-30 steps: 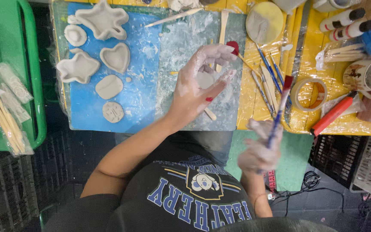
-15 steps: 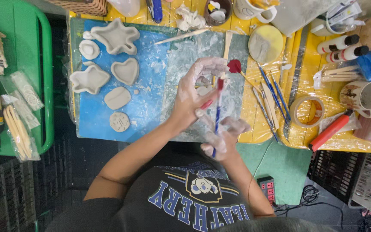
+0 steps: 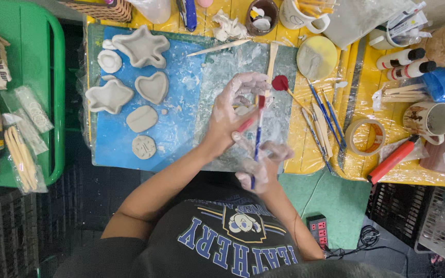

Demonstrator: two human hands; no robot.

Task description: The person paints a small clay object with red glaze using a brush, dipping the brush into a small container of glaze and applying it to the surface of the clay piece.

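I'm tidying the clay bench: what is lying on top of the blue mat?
On the blue mat lie a clay star dish, heart dish and smaller flat pieces. The left hand hides whatever lies beneath it.

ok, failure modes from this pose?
The left hand cups a small clay piece hidden by slip-coated fingers, so it could slide out or deform. The right hand drives a blue-handled tool into it, and the tip might gouge too deep. A forearm may brush the round stamped clay disc.
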